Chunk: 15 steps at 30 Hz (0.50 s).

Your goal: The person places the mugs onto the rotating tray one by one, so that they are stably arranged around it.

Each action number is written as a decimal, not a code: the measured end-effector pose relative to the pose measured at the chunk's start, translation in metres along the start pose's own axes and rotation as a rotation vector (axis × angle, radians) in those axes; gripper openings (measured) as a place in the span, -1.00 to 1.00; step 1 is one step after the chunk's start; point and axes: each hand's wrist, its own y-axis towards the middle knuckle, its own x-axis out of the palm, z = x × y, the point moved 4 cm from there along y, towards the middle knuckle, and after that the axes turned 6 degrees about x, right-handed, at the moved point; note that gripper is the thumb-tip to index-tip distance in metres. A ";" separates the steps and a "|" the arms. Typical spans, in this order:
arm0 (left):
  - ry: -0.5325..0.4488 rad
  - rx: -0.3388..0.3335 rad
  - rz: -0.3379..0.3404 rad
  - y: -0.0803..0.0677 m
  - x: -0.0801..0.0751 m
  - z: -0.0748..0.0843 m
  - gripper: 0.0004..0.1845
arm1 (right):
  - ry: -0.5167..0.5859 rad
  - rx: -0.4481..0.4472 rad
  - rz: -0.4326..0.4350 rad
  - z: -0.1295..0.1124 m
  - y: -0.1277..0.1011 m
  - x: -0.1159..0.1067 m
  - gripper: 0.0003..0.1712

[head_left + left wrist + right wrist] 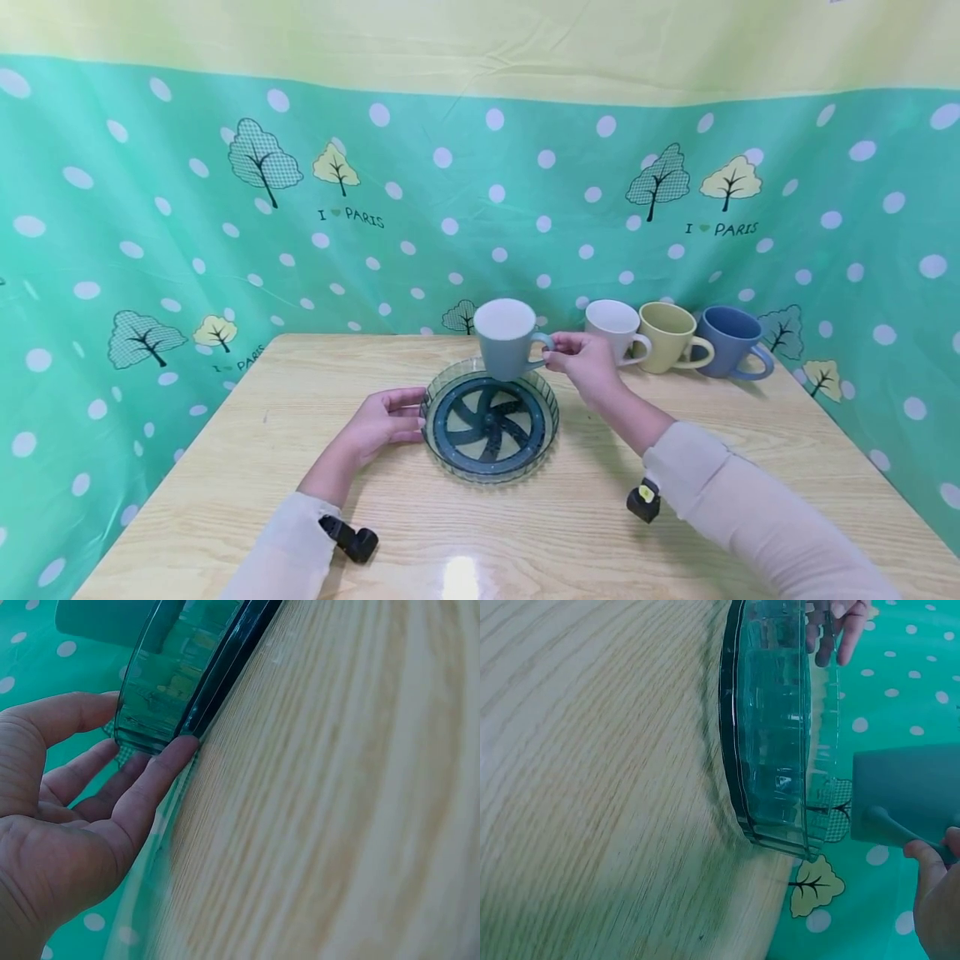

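A round see-through tray (550, 429) with a ribbed green-tinted wall stands on the table; a dark swirl-spoked disc (491, 421) shows in its floor. At its left side, my left hand (386, 427) touches the outer wall with its fingertips, the fingers extended. In the left wrist view the lowest fingertip (184, 746) is right at the dark base. My right hand (588, 367) pinches the handle of a grey-blue mug (504, 346) with a white inside. The mug is upright, held over the tray's far part; the right wrist view shows a gap between its bottom and the rim.
A white mug (611, 321), a yellow mug (664, 337) and a dark blue mug (726, 342) stand in a row at the table's back right, handles toward the right. Behind the wooden table (247, 467) hangs a green dotted curtain (420, 208).
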 end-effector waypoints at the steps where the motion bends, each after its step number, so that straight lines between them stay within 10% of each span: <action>1: 0.000 0.002 0.000 0.000 0.000 0.000 -0.31 | -0.007 0.000 -0.001 0.000 0.000 0.001 -0.66; 15: -0.002 0.009 -0.003 0.000 0.000 -0.002 -0.31 | -0.022 0.022 -0.030 0.003 0.004 0.019 -0.68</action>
